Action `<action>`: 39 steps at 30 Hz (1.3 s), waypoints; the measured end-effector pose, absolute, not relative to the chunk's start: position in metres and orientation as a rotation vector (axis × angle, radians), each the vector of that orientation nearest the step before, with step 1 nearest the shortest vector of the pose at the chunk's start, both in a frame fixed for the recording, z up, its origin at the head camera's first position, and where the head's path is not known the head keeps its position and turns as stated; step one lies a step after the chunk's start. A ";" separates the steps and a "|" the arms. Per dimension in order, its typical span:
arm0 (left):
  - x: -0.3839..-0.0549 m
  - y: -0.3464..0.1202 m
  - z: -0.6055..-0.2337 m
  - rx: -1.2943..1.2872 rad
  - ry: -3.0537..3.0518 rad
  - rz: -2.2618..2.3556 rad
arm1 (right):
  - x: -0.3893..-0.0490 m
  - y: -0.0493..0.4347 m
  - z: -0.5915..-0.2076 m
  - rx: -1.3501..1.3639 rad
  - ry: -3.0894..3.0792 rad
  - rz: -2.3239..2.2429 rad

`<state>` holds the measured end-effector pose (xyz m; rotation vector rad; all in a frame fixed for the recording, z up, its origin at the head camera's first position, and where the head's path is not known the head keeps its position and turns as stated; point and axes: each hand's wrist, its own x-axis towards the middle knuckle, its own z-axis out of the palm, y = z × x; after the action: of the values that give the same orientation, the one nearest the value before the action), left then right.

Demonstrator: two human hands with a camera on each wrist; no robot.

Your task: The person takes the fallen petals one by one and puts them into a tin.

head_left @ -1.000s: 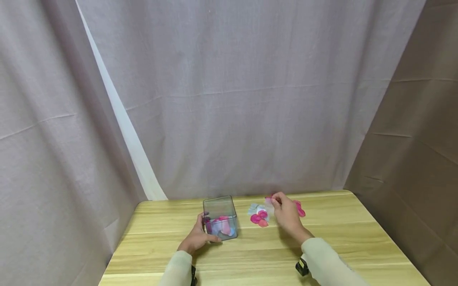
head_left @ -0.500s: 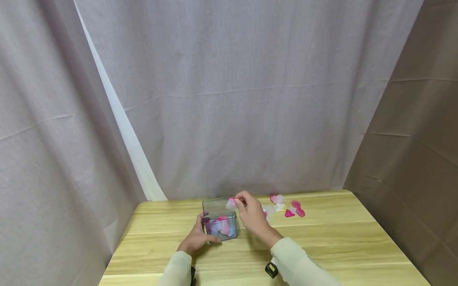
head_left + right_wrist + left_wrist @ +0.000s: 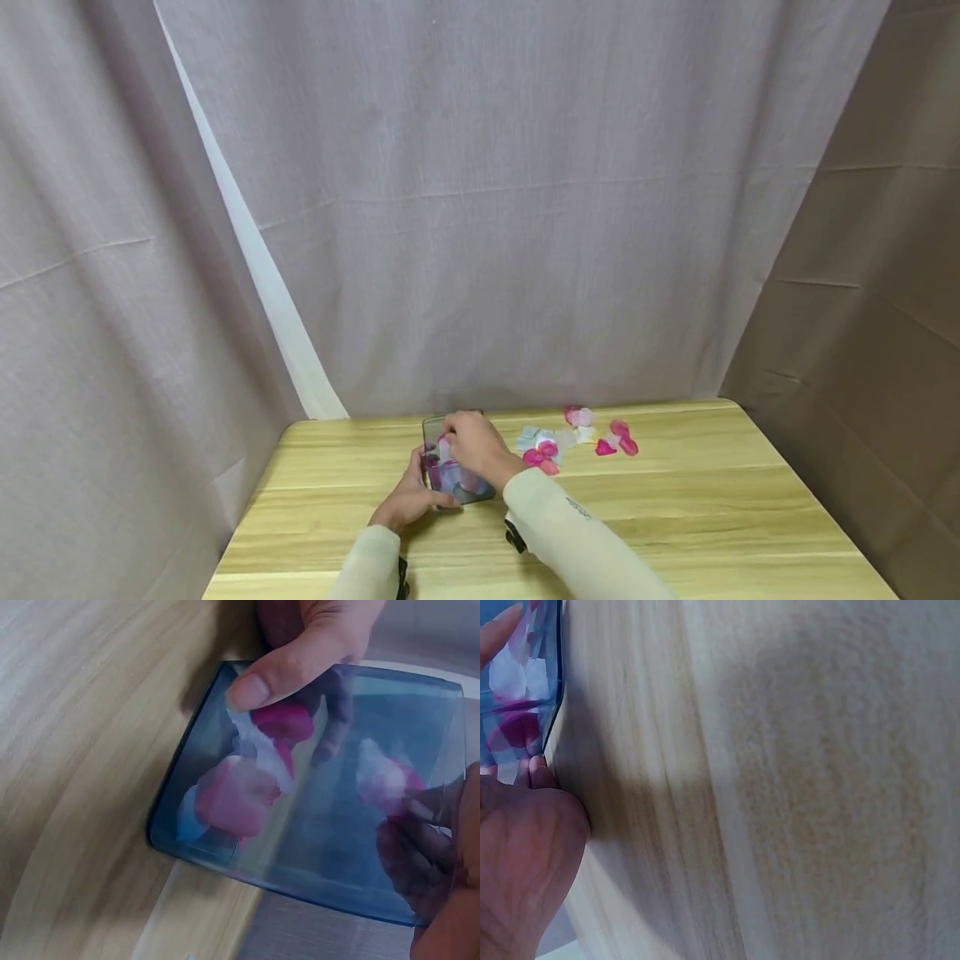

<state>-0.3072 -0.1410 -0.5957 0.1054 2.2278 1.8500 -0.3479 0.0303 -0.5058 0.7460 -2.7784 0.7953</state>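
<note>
Thumb and fingers of left hand [image 3: 408, 502] curled round the left side of a clear bluish box [image 3: 322, 859]. Right hand [image 3: 474, 442] at the opening, fingertips pinching pale and pink petals [image 3: 386, 784], just beside the left hand. More petals [image 3: 236, 799] inside, low in the box. Loose petals [image 3: 547, 450] scattered on the table [image 3: 675, 500] to the right, near the right hand, apart from the left.

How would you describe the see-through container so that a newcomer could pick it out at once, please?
Start with the pale wooden table below the grey curtain. Near its far edge, to the left of the loose petals, the person's left grip holds the see-through container, which has pink and pale petals inside. Its bluish, rigid, boxy walls set it apart from those small, thin petals.
</note>
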 end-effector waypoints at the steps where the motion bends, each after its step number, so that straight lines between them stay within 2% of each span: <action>1: -0.308 -0.141 -0.595 0.103 2.227 1.846 | -0.349 0.030 -0.506 0.739 -2.804 0.798; 39: -0.307 -0.140 -0.598 0.091 2.251 1.826 | -0.348 0.031 -0.510 0.717 -2.912 0.666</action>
<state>-0.3070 -0.1404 -0.5980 0.0911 2.2511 1.8258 -0.3483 0.0308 -0.5098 0.7170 -2.9123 0.6656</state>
